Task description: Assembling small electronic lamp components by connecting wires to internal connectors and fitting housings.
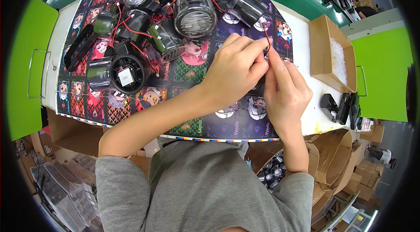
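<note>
Over the right part of the printed sheet (pixel 192 129), my left hand (pixel 232 72) and my right hand (pixel 288 94) meet at the fingertips. Both are closed in a pinch around a thin red wire (pixel 266 34), which rises from between them. Part of a dark object shows between my palms, mostly covered by the fingers. Just beyond lies a black cylindrical housing (pixel 249 8) with a wire of its own. To the left are several similar housings with clear covers, among them one with a ribbed round lens (pixel 195 22) and one with a white square label (pixel 125 77).
At the right, an open cardboard box (pixel 321 52) holds small white pieces. Black plastic parts (pixel 343 107) lie nearer on the white table edge. Below the table, a carton contains several round-lensed units (pixel 273 173). Loose red wires (pixel 140 33) cross the housing pile.
</note>
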`<state>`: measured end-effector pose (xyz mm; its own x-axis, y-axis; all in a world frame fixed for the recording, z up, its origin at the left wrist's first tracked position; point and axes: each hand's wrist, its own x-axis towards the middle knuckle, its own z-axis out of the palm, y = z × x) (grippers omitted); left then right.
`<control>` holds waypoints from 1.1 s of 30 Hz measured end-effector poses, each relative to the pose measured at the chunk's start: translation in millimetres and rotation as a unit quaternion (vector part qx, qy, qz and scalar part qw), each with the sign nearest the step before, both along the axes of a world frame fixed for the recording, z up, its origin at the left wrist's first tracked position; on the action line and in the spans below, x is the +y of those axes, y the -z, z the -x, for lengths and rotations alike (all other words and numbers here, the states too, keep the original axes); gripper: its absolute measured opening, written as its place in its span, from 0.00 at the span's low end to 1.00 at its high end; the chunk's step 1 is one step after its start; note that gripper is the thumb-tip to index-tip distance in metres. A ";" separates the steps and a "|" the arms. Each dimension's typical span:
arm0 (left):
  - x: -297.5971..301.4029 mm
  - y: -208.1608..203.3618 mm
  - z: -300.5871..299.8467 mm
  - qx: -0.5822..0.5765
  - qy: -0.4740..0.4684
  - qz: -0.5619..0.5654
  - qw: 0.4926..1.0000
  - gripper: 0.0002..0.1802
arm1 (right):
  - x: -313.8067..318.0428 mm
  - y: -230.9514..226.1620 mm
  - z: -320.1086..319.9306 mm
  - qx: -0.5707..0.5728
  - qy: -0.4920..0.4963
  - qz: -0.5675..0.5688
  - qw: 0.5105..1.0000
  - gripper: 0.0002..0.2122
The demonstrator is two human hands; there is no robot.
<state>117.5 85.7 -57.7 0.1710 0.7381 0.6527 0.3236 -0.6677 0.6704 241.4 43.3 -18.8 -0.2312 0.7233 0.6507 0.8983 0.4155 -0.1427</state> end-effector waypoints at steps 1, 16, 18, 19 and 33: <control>-0.2 -0.1 0.2 0.000 0.000 0.000 1.000 0.18 | 1.2 3.2 -0.9 0.001 -0.003 -0.007 1.000 0.14; -1.6 -4.1 4.8 -0.019 0.004 0.023 1.000 0.15 | 9.0 -0.3 -3.3 0.077 -0.017 0.045 0.996 0.14; -1.5 -4.8 5.7 -0.013 0.014 0.076 0.997 0.13 | 10.2 -5.8 -7.2 0.159 -0.032 0.138 0.977 0.12; -2.4 -7.0 7.4 -0.013 0.015 0.074 0.997 0.13 | 10.2 -11.3 -11.7 0.226 -0.043 0.202 0.952 0.12; 6.5 -33.3 23.0 -0.073 0.250 0.405 0.877 0.07 | 0.5 -2.6 -107.9 0.165 0.076 0.277 0.944 0.06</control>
